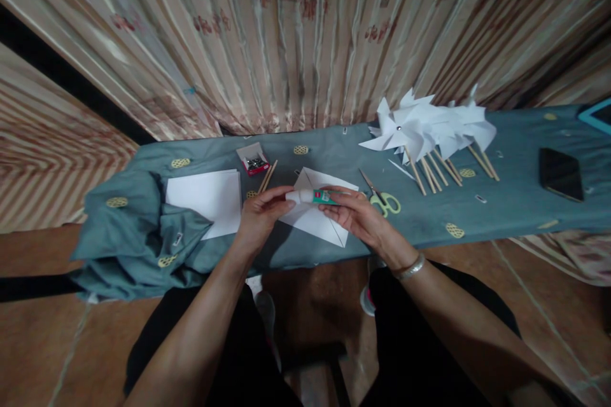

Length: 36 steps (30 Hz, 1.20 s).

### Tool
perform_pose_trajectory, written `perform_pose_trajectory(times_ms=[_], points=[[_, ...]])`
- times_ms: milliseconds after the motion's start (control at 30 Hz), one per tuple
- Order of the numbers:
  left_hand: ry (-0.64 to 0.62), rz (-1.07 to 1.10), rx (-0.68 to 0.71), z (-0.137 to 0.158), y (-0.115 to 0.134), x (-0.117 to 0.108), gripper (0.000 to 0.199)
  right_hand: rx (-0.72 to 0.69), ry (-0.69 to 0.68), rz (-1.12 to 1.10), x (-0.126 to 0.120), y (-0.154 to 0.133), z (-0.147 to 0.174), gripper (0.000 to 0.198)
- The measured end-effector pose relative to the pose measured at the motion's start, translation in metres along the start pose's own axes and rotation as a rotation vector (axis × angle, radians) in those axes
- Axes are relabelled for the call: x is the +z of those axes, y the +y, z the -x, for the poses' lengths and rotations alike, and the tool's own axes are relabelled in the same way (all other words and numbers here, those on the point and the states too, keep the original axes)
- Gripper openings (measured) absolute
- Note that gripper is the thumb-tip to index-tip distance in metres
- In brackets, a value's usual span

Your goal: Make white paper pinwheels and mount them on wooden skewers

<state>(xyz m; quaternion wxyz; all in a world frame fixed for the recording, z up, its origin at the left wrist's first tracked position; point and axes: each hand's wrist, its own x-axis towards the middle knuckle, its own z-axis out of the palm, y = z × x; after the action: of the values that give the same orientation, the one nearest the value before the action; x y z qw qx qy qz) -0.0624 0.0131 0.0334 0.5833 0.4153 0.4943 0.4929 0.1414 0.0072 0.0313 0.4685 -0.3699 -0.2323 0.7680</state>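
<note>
I hold a glue stick point(319, 196) level between my two hands, just above a creased white paper square point(310, 221) on the cloth-covered tabletop point(329, 146). The fingers of my left hand point(260, 210) pinch its white end; the fingers of my right hand point(357, 211) are closed around the green body. I cannot tell whether the white cap is fully seated or already loosened. I judge the step in hand to be readying the glue, as the paper beneath lies flat, with diagonal lines running in from its corners. The next move seems to call for a straight pull along the stick, right grip firm, with neither wrist dragging the sheet. Scissors point(384, 202) lie just right of the paper, wooden sticks point(268, 177) beyond my left fingers, and finished pinwheels point(432, 126) farther right.
</note>
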Motion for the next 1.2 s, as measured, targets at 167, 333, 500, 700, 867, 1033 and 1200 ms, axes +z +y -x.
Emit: perform_pose_trajectory(times_ms=[167, 333, 500, 700, 867, 1033, 1200], points=[[-0.008, -0.047, 0.016, 0.001, 0.001, -0.001, 0.038, -0.002, 0.011, 0.021, 0.003, -0.001, 0.001, 0.027], [-0.023, -0.07, 0.02, 0.002, 0.001, -0.003, 0.039, -0.003, 0.018, 0.053, 0.002, -0.001, 0.001, 0.029], [-0.05, -0.107, 0.029, 0.002, -0.001, -0.004, 0.04, -0.005, 0.018, 0.084, 0.001, 0.0, 0.001, 0.029], [-0.082, -0.227, 0.07, 0.005, -0.01, -0.008, 0.039, -0.018, -0.012, 0.159, 0.001, 0.003, 0.0, 0.033], [-0.14, -0.415, 0.185, 0.019, -0.007, -0.013, 0.031, 0.042, -0.059, 0.223, 0.01, 0.016, -0.005, 0.035], [-0.06, -0.527, 0.27, 0.025, -0.006, -0.024, 0.029, 0.03, -0.061, 0.307, 0.024, 0.025, -0.014, 0.038], [0.302, -0.732, 0.275, 0.011, 0.001, -0.056, 0.032, -0.125, -0.003, 0.416, 0.017, 0.013, -0.017, 0.039]])
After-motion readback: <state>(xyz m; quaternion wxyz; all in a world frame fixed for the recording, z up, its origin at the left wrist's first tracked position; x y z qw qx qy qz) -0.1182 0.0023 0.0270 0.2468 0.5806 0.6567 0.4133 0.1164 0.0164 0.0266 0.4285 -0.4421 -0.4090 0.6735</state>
